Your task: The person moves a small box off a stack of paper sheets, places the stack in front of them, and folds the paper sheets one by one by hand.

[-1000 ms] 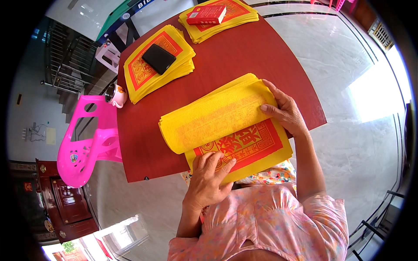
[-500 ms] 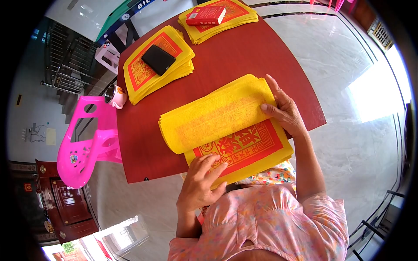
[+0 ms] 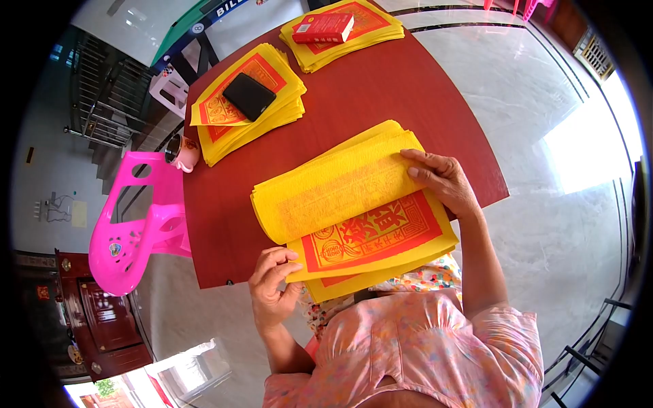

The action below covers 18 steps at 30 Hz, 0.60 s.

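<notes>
Yellow sheets (image 3: 340, 190) already folded back, clamped in right hand (image 3: 445, 187); printed sheet (image 3: 373, 236), unturned, pinched in left hand (image 3: 275, 277); at least 1 lower sheet (image 3: 343, 289) remaining.

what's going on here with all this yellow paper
A person at a red table is handling printed yellow paper. The left hand pinches the near left corner of a printed sheet, raised a little off the one below. The right hand is on the right end of the folded-back sheets. Farther off are two more stacks, one with a phone on it, the other with a red book.
</notes>
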Motion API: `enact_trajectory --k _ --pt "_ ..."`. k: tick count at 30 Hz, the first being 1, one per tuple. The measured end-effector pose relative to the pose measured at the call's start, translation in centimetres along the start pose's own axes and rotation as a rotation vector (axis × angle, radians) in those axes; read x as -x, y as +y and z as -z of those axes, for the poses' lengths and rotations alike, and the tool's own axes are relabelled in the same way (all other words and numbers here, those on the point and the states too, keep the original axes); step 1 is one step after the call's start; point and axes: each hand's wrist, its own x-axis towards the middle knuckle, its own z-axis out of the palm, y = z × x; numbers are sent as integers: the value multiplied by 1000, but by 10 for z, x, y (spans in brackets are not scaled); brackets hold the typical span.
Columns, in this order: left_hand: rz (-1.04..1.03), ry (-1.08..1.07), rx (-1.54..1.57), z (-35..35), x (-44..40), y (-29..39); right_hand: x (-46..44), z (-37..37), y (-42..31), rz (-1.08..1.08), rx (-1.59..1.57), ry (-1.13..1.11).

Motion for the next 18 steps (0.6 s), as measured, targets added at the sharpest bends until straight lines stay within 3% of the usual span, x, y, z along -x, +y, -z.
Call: enact_trajectory --k 8,12,18 --pt "59 169 47 -3 -5 -6 -1 7 3 68 31 -34" --pt "66 219 12 -3 -13 -5 2 6 -7 -15 -33 -25" --pt "277 331 21 -12 -25 -2 3 4 -3 -6 -127 10"
